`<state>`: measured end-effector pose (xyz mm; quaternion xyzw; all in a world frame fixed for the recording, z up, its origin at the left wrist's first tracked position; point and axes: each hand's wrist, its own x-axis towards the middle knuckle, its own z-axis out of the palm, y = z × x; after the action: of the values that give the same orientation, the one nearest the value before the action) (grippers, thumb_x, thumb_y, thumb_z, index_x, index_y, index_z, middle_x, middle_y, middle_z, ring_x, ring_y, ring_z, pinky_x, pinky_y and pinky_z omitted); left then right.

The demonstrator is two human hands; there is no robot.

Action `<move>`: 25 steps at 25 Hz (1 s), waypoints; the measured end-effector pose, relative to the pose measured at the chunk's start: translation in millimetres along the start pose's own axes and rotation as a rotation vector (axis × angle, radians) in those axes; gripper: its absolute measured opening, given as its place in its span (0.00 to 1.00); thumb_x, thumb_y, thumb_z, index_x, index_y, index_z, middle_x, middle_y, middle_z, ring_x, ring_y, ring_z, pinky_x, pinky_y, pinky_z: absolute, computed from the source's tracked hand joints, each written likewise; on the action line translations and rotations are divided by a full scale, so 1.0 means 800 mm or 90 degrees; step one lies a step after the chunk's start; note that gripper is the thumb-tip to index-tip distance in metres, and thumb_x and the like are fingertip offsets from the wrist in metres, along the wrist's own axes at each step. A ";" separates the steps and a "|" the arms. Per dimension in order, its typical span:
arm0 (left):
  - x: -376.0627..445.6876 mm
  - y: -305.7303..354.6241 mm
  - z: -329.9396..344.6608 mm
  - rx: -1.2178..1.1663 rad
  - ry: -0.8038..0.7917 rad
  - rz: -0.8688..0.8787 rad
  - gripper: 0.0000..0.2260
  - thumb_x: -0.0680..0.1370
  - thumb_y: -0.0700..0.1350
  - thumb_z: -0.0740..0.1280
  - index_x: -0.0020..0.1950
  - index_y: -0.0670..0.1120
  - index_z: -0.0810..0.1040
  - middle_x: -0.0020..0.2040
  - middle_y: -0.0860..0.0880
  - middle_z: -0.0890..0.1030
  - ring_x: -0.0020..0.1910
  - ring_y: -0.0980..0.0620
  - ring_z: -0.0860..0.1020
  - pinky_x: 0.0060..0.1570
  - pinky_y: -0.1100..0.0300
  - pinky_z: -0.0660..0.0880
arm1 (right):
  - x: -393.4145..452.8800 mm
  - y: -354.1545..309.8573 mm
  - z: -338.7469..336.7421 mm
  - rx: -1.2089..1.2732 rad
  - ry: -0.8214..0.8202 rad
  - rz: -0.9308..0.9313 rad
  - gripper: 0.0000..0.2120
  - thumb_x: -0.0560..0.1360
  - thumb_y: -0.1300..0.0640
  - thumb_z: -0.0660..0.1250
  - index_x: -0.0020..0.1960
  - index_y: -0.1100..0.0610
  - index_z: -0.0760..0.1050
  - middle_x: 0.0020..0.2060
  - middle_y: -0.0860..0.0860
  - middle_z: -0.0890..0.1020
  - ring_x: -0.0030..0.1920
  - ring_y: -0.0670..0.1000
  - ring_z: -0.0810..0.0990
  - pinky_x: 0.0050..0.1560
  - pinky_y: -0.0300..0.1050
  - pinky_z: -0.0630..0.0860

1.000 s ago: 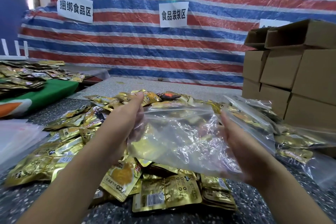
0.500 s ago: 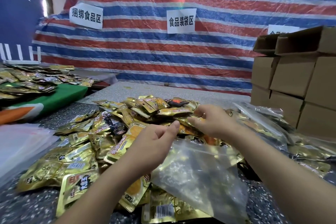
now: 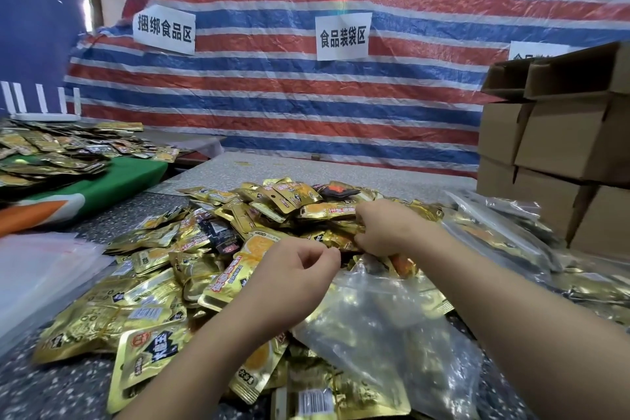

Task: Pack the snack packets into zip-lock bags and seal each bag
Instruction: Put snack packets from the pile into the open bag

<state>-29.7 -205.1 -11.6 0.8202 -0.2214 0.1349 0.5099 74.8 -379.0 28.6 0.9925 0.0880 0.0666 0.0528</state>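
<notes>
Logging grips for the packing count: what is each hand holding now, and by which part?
Left hand pinches the clear zip-lock bag at its top edge. Right hand grips gold snack packets in the pile.

1. A makeshift food-packing workshop is showing here: a red, white and blue striped tarp (image 3: 306, 106) is hanging as the back wall.
2. Paper signs (image 3: 343, 33) are hanging on it, marking zones; one is reading "食品装袋区", a food-bagging area.
3. Plain cartons (image 3: 559, 140) are standing stacked at the right.
4. Gold snack packets (image 3: 143, 310) are lying heaped in bulk on a speckled worktop (image 3: 51, 389), with more lying on a neighbouring green cloth (image 3: 112, 177).
</notes>
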 end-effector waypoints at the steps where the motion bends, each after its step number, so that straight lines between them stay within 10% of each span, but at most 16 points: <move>1: 0.000 0.001 -0.001 0.001 0.000 0.002 0.21 0.80 0.46 0.61 0.29 0.39 0.62 0.26 0.45 0.63 0.27 0.52 0.62 0.32 0.57 0.62 | -0.004 0.003 -0.005 -0.010 -0.013 -0.002 0.08 0.75 0.50 0.64 0.51 0.53 0.71 0.42 0.49 0.77 0.38 0.48 0.74 0.32 0.43 0.70; 8: -0.003 0.005 -0.002 -0.018 -0.013 0.012 0.15 0.70 0.48 0.58 0.30 0.39 0.64 0.26 0.45 0.66 0.27 0.52 0.63 0.32 0.55 0.62 | -0.039 0.029 -0.027 0.017 -0.033 -0.009 0.12 0.78 0.51 0.66 0.58 0.56 0.75 0.52 0.52 0.80 0.49 0.55 0.78 0.42 0.45 0.75; 16: -0.005 0.006 -0.001 0.004 0.021 0.093 0.12 0.71 0.46 0.60 0.30 0.42 0.67 0.25 0.51 0.66 0.26 0.56 0.62 0.27 0.62 0.60 | -0.125 0.044 -0.070 1.066 0.104 0.079 0.09 0.80 0.53 0.65 0.57 0.54 0.78 0.45 0.54 0.87 0.44 0.54 0.86 0.37 0.47 0.82; 25: -0.010 0.015 -0.001 0.014 0.043 0.132 0.11 0.72 0.45 0.60 0.30 0.45 0.69 0.25 0.54 0.66 0.26 0.58 0.62 0.27 0.63 0.59 | -0.178 0.027 -0.057 1.458 0.106 -0.041 0.19 0.73 0.56 0.64 0.63 0.59 0.74 0.45 0.55 0.86 0.43 0.52 0.86 0.42 0.49 0.83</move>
<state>-43.0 -207.0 -5.5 0.7935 -0.2865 0.2166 0.4913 -66.6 -421.3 58.2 0.4483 0.1256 0.0114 -0.8850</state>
